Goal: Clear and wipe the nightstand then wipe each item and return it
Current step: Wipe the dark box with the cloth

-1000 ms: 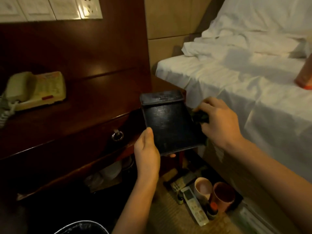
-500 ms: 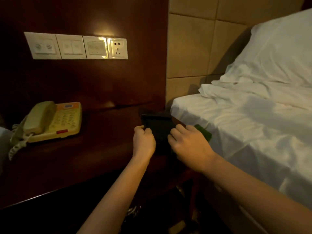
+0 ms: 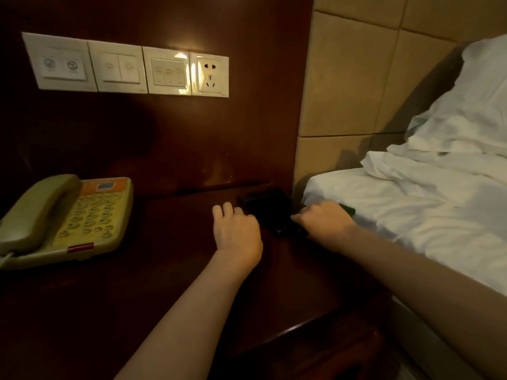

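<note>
Black tray [image 3: 270,212] sits on the table [image 3: 170,270] between both hands, returned. Left hand [image 3: 237,237] touches its edge, fingers loosely curled. Right hand [image 3: 325,223] apparently pinches a dark cloth [image 3: 348,209]. 1 telephone [image 3: 65,218] is left of them; other items are not yet back.

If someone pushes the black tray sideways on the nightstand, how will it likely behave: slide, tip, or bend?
The tray lies flat and low, so it probably slides rather than tips. The nightstand top looks glossy, so sliding should be easy. The tray looks rigid, so bending seems unlikely. The bed stands close beside it and may stop it.
</note>
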Motion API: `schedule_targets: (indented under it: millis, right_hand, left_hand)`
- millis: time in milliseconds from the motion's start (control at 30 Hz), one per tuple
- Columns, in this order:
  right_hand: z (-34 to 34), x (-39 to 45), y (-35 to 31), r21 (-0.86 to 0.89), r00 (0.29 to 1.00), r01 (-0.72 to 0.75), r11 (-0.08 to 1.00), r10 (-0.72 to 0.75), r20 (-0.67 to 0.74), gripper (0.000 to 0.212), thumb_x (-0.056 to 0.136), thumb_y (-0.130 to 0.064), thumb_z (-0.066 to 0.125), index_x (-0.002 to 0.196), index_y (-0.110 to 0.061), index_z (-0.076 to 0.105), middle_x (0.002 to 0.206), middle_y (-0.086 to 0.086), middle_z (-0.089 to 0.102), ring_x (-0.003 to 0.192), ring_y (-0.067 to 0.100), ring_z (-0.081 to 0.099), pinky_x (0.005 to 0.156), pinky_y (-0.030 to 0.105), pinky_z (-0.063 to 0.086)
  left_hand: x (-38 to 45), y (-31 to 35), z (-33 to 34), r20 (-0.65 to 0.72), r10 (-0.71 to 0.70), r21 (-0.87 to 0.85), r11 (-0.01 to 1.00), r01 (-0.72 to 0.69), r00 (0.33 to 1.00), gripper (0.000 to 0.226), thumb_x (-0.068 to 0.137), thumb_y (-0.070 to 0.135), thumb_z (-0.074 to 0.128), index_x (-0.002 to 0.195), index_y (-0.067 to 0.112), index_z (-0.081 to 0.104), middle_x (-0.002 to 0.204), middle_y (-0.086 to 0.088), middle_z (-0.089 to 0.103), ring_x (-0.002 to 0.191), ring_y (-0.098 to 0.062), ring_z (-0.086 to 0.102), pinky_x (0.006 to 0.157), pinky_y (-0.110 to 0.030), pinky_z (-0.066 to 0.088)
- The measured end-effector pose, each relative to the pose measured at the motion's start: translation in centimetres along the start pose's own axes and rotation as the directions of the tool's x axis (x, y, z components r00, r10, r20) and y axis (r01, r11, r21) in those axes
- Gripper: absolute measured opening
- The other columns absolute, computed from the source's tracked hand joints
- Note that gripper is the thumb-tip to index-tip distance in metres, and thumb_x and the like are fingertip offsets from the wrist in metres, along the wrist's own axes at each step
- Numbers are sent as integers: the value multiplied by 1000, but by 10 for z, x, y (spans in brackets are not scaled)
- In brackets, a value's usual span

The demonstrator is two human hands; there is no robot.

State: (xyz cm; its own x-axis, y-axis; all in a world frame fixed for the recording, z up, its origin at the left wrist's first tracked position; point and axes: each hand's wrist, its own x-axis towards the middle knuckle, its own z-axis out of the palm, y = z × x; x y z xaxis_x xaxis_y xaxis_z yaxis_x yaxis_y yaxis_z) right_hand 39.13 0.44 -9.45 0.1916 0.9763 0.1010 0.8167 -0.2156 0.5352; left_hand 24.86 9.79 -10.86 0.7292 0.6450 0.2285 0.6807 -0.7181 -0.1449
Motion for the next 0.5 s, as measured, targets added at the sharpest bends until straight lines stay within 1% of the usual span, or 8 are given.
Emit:
schedule_targets:
  millis: [67,133,233,300,367,433,500]
  right_hand:
    - [10,25,9,28,999,-52,998,51,9,33,96,-14,43,127,-19,55,118,6,62,108,23,58,87,37,49]
    - [19,48,15,62,994,-106,992,105,17,31,95,-15,47,123,-19,58,115,6,64,105,24,60,88,38,50]
    - [28,71,19,110,989,-150,983,151,-1,28,91,-14,52,116,-18,63,109,7,67,99,26,63,84,40,53]
    - [31,78,21,123,988,-154,980,157,-13,27,90,-13,53,115,-18,63,108,8,67,98,27,63,83,39,53]
    - [33,80,23,119,989,-141,983,144,-19,27,91,-15,53,116,-18,62,109,7,66,99,26,62,83,36,52]
    - [33,81,25,144,991,-132,981,135,-12,31,91,-15,53,121,-19,60,114,8,65,103,26,62,84,36,51]
    - [30,81,28,186,990,-137,973,133,34,37,91,-14,53,127,-20,58,119,9,62,106,27,60,85,38,51]
  left_hand:
    - [4,0,2,36,12,43,999,-13,999,40,92,32,50,129,18,52,136,-9,47,132,-33,29,111,-50,12]
    - [6,1,3,43,18,62,998,-21,999,44,92,32,50,133,18,49,140,-11,43,135,-34,25,113,-53,6]
    - [9,2,5,57,-3,78,997,-2,998,47,93,35,48,137,17,44,144,-12,39,138,-35,22,113,-55,1]
    - [9,2,7,65,-8,77,997,3,998,48,94,34,47,138,16,43,144,-13,40,138,-35,23,113,-56,-1]
    - [9,3,9,61,-10,70,998,6,998,47,93,34,48,137,16,44,142,-12,42,137,-34,25,113,-56,-2]
    - [9,3,8,58,-10,68,998,6,998,47,93,33,48,136,15,44,141,-11,43,136,-33,26,113,-57,-2]
    - [9,2,8,57,-9,59,998,5,998,46,93,33,47,136,15,45,139,-11,44,135,-32,29,113,-57,-2]
